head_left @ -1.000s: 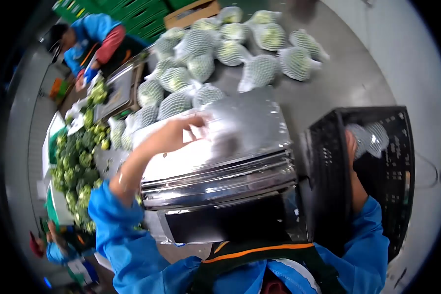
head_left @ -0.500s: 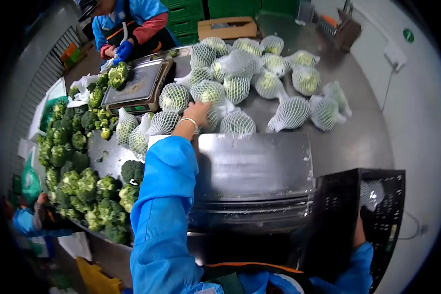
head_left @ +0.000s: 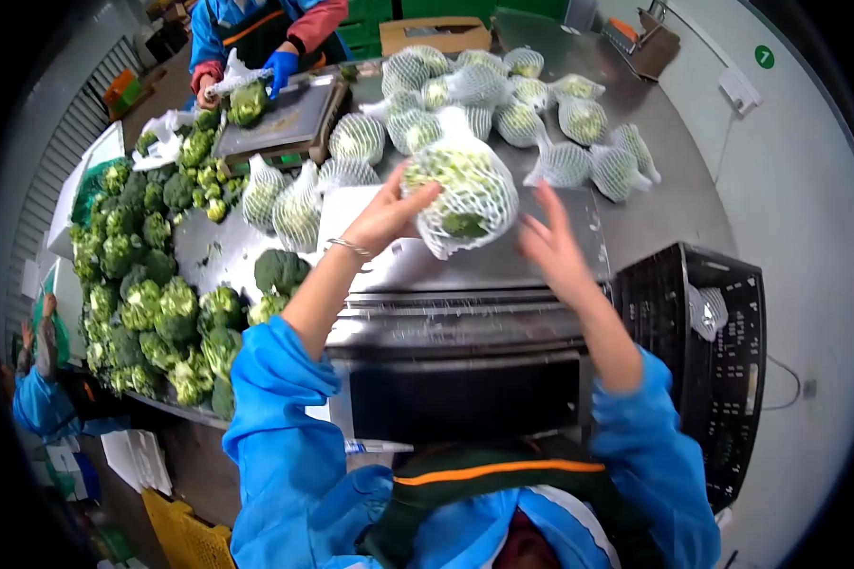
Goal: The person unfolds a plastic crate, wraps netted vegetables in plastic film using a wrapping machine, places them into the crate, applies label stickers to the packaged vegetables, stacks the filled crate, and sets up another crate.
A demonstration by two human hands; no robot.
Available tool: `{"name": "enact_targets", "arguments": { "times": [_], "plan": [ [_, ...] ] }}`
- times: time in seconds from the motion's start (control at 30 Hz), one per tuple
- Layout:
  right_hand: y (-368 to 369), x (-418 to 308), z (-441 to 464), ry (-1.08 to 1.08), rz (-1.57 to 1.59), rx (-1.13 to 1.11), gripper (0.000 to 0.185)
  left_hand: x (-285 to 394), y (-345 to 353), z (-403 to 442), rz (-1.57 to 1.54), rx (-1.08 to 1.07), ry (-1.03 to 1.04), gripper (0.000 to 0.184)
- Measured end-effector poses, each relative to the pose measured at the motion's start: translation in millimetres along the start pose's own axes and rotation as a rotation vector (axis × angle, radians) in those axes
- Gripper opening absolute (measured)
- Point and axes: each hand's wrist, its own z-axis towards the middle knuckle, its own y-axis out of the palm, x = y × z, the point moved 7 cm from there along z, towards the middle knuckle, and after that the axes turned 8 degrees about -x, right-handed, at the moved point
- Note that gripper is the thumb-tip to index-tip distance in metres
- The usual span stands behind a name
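Over the metal wrapping machine [head_left: 389, 268], a head of broccoli in a white foam net [head_left: 465, 194] is held up in front of me. My left hand [head_left: 386, 216] grips it from the left side, with the thumb pressed on the net. To the right, my right hand [head_left: 558, 248] is open and slightly blurred, its fingers apart. A small gap shows between that hand and the broccoli. Behind them, several more netted broccoli heads [head_left: 519, 124] lie on the steel table [head_left: 650, 223].
Loose broccoli heads [head_left: 142, 303] are piled on the left. A weighing scale [head_left: 285, 119] stands behind them, where a co-worker's blue-gloved hand [head_left: 280, 71] is near another broccoli. At right stands a black crate [head_left: 735, 379] with a white netted item [head_left: 707, 313] inside.
My left hand has picked up a netted broccoli from the group and brought it closer. My right hand has left the black crate and come up beside the broccoli.
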Motion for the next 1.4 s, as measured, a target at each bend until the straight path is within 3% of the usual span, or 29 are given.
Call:
{"name": "enact_targets", "arguments": {
  "times": [0.07,0.13,0.17,0.27,0.3,0.33,0.37,0.4,0.47,0.53,0.57,0.67,0.73,0.8,1.03,1.23,1.33,1.4],
  "plan": [
    [15,34,23,0.049,-0.129,-0.034,0.062,-51,1,4,0.316,-0.004,0.018,0.062],
    [9,45,12,0.147,-0.211,-0.078,0.065,-49,8,-18,0.829,0.143,-0.187,0.058],
    [5,39,3,0.185,-0.069,-0.044,0.067,-52,5,-22,0.807,0.151,-0.176,0.056],
    [-57,21,-32,0.098,-0.353,0.26,0.06,-30,-2,-85,1.067,0.477,0.341,0.048],
    [-80,21,-52,0.062,-0.362,0.297,0.049,-17,5,-116,1.383,0.513,0.271,0.041],
    [-97,18,-74,0.235,-0.716,0.258,0.033,-2,11,-141,1.703,0.539,0.202,0.036],
    [-104,23,-91,0.337,-1.093,0.184,0.023,-9,3,-151,1.793,0.552,0.09,0.031],
    [-101,34,-107,0.271,-1.196,0.141,0.019,-22,-2,-160,1.876,0.553,-0.04,0.029],
    [-74,35,-112,0.166,-1.231,0.074,0.021,-29,4,-154,1.926,0.563,-0.057,0.031],
    [-54,34,-105,0.033,-1.22,-0.176,0.031,-30,8,-147,1.867,0.542,-0.05,0.03],
    [-53,41,-103,0.032,-1.28,-0.27,0.037,-26,13,-146,1.803,0.524,0.05,0.018],
    [-51,31,-91,0.066,-1.281,-0.501,0.039,-26,12,-143,1.782,0.273,0.167,0.021],
    [-45,22,-88,-0.049,-1.275,-0.536,0.04,-32,10,-142,1.752,-0.035,0.118,0.044],
    [-41,28,-87,-0.099,-1.309,-0.64,0.04,-33,7,-141,1.76,-0.181,0.091,0.048],
    [-35,33,-82,-0.127,-1.396,-0.693,0.037,-31,0,-129,1.865,-0.311,0.125,0.045],
    [-47,38,-69,0.041,-1.241,-0.646,0.03,-25,9,-123,1.902,-0.372,0.209,0.038],
    [-51,32,-71,-0.035,-1.244,-0.64,0.029,-29,9,-123,1.845,-0.424,0.287,0.044],
    [-49,33,-75,-0.045,-1.257,-0.689,0.029,-24,3,-122,1.638,-0.333,0.309,0.029]
  ]
}}
